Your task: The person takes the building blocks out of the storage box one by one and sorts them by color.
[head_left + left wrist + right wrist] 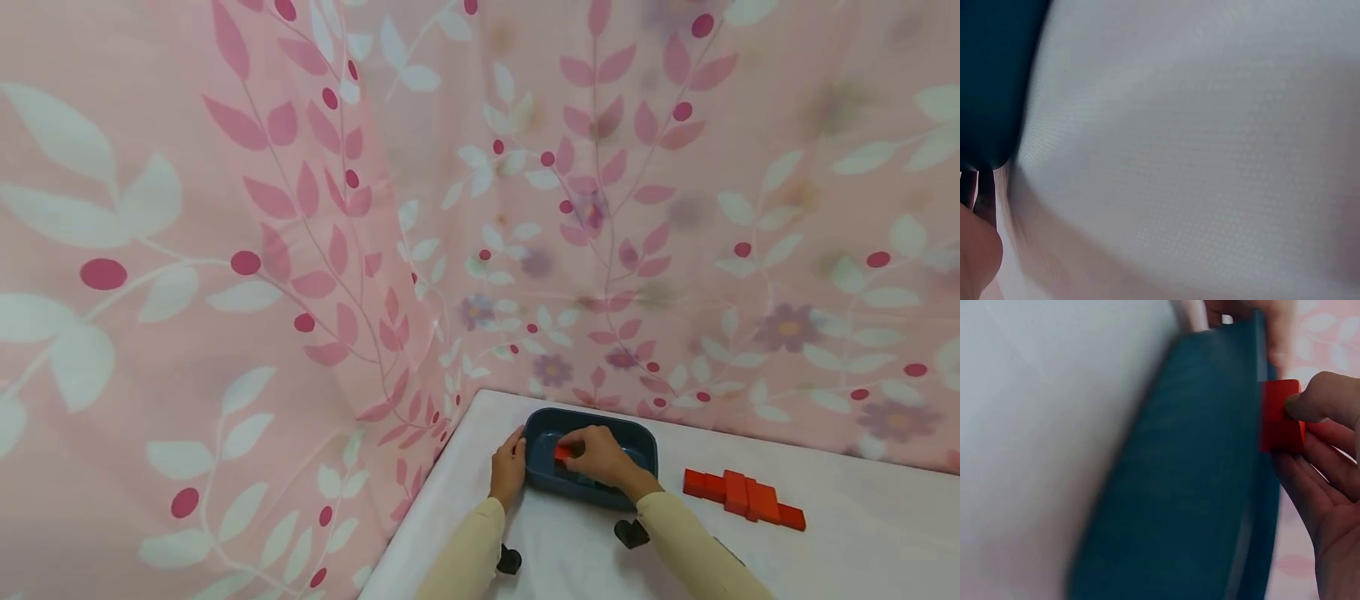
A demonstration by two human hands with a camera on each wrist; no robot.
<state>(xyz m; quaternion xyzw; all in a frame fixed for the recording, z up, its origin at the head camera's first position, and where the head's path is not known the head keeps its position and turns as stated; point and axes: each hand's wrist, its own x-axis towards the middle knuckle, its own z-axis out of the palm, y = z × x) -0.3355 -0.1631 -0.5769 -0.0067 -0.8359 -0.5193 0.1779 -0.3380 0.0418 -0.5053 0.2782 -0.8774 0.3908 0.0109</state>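
Pink fabric (480, 208) across the back and left, printed with pale leaves, magenta sprigs and blurred purple flowers. Below it, a white surface (862, 550), with its far left corner close against the fabric. Just beside that corner, near the back edge, a dark blue basin (549, 482) with rounded corners, long side roughly along the back edge.

Within the basin's opening, toward its left end, a red block (562, 452) in the right hand (602, 458): pinched narrowly between thumb and fingers. In the right wrist view, thumb pressed on one face of the block, just by the basin's rim. Cannot tell any contact between block and basin floor. Beneath the same hand, inside the basin, something dark and greenish, too small to make out.

At the basin's left end, toward the surface's left edge, the left hand (507, 468), touching the wall near the rim. Cannot tell a curled grip from a flat touch there.

Right of the basin, also near the back edge, a row of red blocks (738, 494), end to end, with a longer piece across the middle. Pale yellow sleeves (465, 550) on both arms, reaching in from the near side; by each wrist, a small black device (510, 559).
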